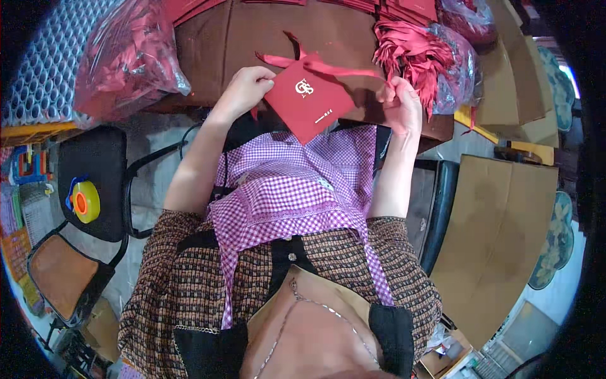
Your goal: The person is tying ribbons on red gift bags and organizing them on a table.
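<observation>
A flat red square of paper or card (287,104) with gold print is held tilted over the near edge of the brown table. I cannot tell whether it is a folder or a small bag. My left hand (243,93) pinches its left corner between thumb and fingers. From its top corner a red ribbon (347,71) runs to the right, and my right hand (403,106) has its fingers closed on that end. Other ribbon ends (281,60) stick out past the upper left side. Just beyond my right hand lies a thick bundle of red ribbons (420,54).
A clear plastic bag (129,60) of red pieces sits at the left. Stacks of red card (404,7) line the far side of the brown table (214,60). Chairs (95,183) stand to the left, one carrying a yellow tape roll (86,201). Cardboard (489,234) leans at the right.
</observation>
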`<control>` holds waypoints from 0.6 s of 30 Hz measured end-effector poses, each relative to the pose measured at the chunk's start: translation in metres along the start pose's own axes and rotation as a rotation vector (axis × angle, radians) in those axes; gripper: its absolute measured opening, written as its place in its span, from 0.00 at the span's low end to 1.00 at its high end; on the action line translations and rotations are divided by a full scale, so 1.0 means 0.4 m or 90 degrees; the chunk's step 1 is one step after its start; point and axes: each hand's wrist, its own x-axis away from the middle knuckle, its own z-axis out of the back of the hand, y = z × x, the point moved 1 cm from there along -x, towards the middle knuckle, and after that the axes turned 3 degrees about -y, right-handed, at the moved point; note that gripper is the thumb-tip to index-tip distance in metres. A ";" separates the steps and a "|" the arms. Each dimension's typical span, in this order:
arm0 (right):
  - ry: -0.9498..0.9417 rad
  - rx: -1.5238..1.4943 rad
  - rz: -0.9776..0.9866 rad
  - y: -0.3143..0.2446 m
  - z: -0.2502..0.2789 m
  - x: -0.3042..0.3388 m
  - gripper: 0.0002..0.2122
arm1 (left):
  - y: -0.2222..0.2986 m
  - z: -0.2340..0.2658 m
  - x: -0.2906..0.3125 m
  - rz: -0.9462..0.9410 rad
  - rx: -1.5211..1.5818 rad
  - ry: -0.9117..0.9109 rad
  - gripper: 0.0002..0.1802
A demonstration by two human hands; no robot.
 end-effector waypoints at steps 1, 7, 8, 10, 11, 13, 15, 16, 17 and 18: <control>-0.097 -0.066 -0.008 0.000 0.002 -0.005 0.12 | 0.000 -0.001 -0.001 0.000 0.000 -0.002 0.13; -0.120 -0.022 0.083 -0.007 -0.085 0.008 0.21 | 0.012 0.007 0.003 -0.006 -0.012 -0.027 0.12; -0.102 0.002 0.103 -0.008 -0.087 0.010 0.20 | 0.018 0.008 0.005 -0.002 -0.014 -0.017 0.12; -0.071 0.004 0.094 -0.012 -0.085 0.007 0.16 | 0.040 0.012 0.012 0.001 -0.014 -0.013 0.12; -0.071 0.006 0.119 -0.012 -0.086 0.006 0.14 | 0.052 0.016 0.015 0.002 -0.017 -0.014 0.12; -0.074 -0.013 0.153 -0.001 -0.101 -0.005 0.10 | 0.055 0.017 0.016 -0.007 -0.021 -0.015 0.12; -0.066 0.093 0.186 0.007 -0.147 -0.008 0.10 | 0.065 0.016 0.020 -0.009 -0.027 -0.005 0.12; -0.058 0.198 0.220 0.010 -0.178 -0.009 0.09 | 0.068 0.016 0.022 -0.013 -0.036 0.005 0.12; -0.081 0.244 0.220 0.018 -0.198 -0.010 0.08 | 0.066 0.015 0.021 -0.011 -0.036 0.004 0.12; -0.098 0.188 0.158 0.025 -0.231 -0.002 0.05 | 0.063 0.016 0.022 -0.010 -0.038 0.004 0.12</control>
